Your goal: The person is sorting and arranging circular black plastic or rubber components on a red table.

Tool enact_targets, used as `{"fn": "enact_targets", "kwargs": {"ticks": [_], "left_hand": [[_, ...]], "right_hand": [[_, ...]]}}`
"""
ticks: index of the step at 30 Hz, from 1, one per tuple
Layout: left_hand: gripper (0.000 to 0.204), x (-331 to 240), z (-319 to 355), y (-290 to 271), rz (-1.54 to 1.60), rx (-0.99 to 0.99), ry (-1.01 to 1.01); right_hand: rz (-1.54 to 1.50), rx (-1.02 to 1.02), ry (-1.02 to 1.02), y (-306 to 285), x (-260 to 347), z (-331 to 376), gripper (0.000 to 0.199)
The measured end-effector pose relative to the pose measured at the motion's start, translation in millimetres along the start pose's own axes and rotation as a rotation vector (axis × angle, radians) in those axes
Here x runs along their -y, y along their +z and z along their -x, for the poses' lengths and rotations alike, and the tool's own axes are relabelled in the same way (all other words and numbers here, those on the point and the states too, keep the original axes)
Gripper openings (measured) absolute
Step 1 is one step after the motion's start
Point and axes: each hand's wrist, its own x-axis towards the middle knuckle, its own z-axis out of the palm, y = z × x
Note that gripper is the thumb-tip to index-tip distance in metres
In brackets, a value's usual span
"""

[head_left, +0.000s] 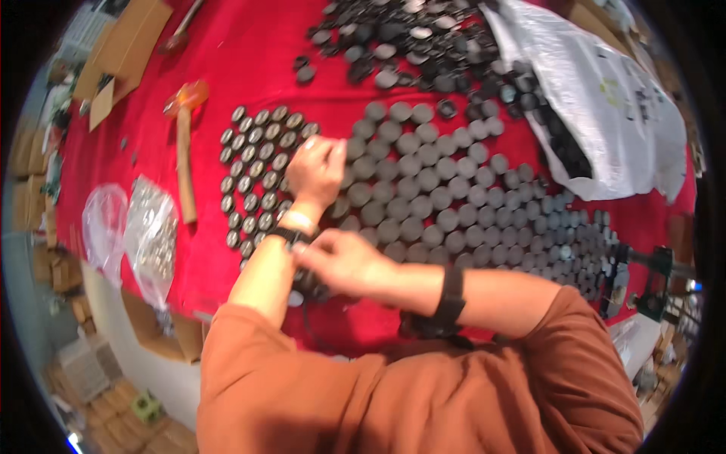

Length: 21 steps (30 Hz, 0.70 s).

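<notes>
My left hand (316,172) is curled into a fist above the red cloth, with nothing showing in it. It hovers between a group of small dark round caps with pale centres (255,168) and a wide field of flat grey discs (412,185). Around my left wrist sits a black wristband (291,236). My right hand (349,262) reaches across to it, thumb and fingers pinched at the band; the fingertips are partly hidden. A second black band (451,296) circles my right forearm.
A mallet (185,155) with an orange head and wooden handle lies at the left, near a clear bag of small metal parts (151,240). Loose black discs (401,45) pile up at the back beside a white plastic sack (597,98). A dark green metal clamp-like tool (656,284) stands far right.
</notes>
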Motion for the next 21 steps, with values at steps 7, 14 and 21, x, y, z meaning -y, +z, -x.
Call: {"fn": "enact_targets", "kwargs": {"ticks": [7,14,21], "left_hand": [[0.012,-9.3,-3.2,-7.1,0.001,0.056,0.049],[0.014,-8.2,-0.7,-5.3,0.011,0.111,0.022],[0.012,-17.3,-5.2,-4.4,-0.006,0.094,0.047]], "right_hand": [[0.23,0.104,-0.091,-12.7,0.0,25.7,0.077],[0.687,-0.482,-0.776,-134.7,0.8,31.6,0.024],[0.879,-1.361,-0.086,-377.6,-14.9,42.5,0.027]]}}
